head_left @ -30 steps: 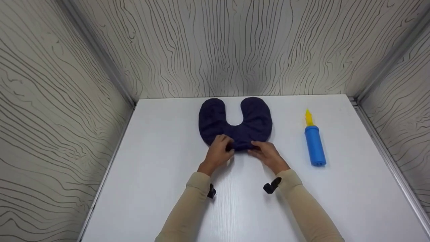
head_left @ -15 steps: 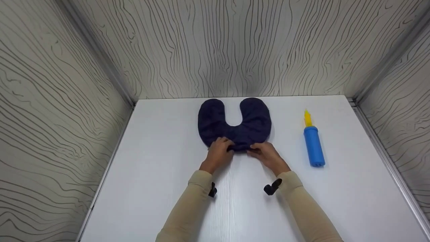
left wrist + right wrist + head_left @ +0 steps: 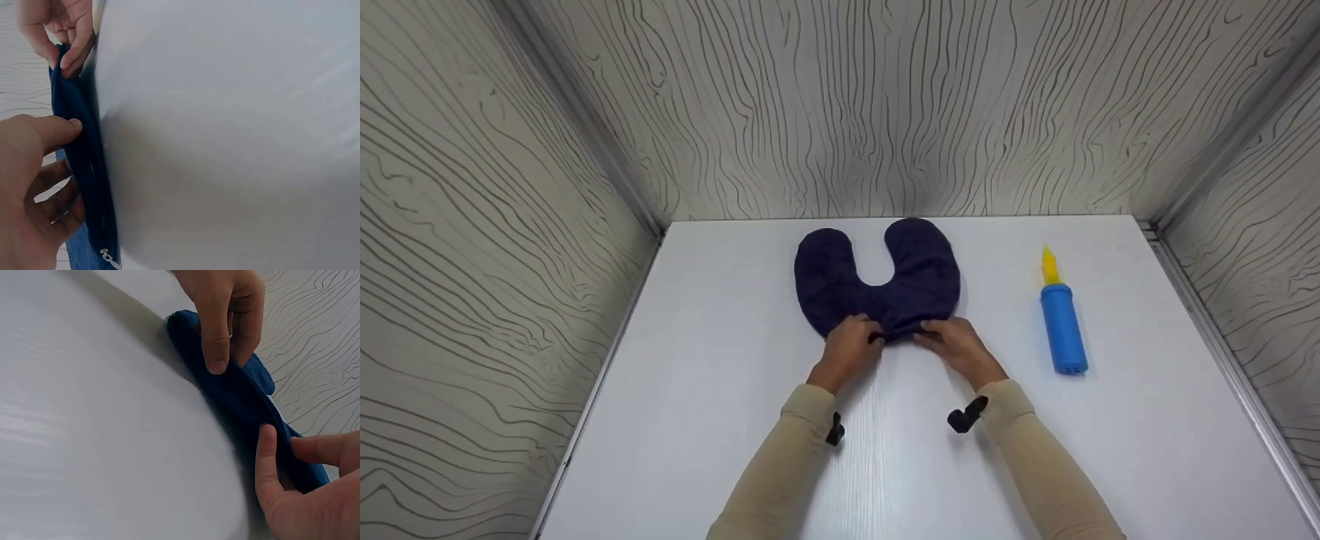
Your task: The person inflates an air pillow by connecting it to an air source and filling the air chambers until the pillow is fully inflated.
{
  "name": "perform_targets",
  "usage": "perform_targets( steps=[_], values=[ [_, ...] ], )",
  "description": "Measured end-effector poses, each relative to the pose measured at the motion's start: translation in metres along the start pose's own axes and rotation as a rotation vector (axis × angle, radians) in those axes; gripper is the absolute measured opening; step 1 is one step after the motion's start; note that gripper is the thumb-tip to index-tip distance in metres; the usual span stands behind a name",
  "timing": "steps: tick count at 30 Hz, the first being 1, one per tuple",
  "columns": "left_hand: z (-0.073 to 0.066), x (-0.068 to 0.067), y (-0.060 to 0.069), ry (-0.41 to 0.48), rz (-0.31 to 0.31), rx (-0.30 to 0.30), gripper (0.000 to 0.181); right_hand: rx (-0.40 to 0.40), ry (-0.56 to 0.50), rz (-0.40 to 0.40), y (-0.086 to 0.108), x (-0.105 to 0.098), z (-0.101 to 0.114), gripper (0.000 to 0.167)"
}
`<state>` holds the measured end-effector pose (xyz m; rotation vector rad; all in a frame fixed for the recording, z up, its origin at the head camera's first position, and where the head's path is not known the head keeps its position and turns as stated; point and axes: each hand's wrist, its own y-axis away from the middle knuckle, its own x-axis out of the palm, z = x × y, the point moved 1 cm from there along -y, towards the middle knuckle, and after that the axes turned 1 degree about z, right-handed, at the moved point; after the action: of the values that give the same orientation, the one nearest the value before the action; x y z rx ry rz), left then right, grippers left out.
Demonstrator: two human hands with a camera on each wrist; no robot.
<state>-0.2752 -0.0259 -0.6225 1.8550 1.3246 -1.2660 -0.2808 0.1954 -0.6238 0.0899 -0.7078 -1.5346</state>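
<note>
A dark navy, U-shaped neck pillow point(image 3: 922, 262) lies rather flat on the white table, its two arms pointing away from me. My left hand point(image 3: 849, 351) pinches the near curved edge left of centre. A little to the right, my right hand point(image 3: 960, 349) pinches the same edge between thumb and fingers. In the left wrist view, a silver zipper pull point(image 3: 107, 256) hangs at the pillow's seam, below the left hand's fingers. The right wrist view shows the edge of the blue fabric point(image 3: 242, 394) raised in a fold between both hands. The pillow's underside is hidden.
To the right of the pillow lies a blue hand pump point(image 3: 1063, 330) with a yellow nozzle point(image 3: 1049, 266). Wood-grain patterned panels point(image 3: 855, 105) enclose the white table point(image 3: 720, 375) at the back and both sides.
The pillow has shifted slightly left and tilted a little, its left arm coming nearer to me. Both hands keep hold of the near edge, and the left fingers have moved slightly nearer. The pump has not moved.
</note>
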Motion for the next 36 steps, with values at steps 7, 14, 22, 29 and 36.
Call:
perform_targets(
  steps=[7,14,22,29,36],
  values=[
    [-0.012,0.006,0.003,0.048,-0.011,-0.009,0.016,0.002,0.04,-0.024,-0.006,0.003,0.004,0.007],
    [-0.033,0.011,0.006,0.134,0.015,-0.077,0.012,-0.01,0.183,-0.057,-0.012,0.007,0.011,0.014],
    [-0.048,0.02,0.004,0.233,0.001,-0.118,0.014,-0.039,0.411,-0.082,-0.023,0.017,0.018,0.024],
    [-0.055,0.028,-0.002,0.305,-0.035,-0.172,0.023,-0.072,0.508,-0.054,-0.032,0.027,0.02,0.047],
    [-0.051,0.036,-0.006,0.335,-0.142,-0.129,0.029,-0.096,0.562,-0.049,-0.037,0.035,0.023,0.051]
  ],
)
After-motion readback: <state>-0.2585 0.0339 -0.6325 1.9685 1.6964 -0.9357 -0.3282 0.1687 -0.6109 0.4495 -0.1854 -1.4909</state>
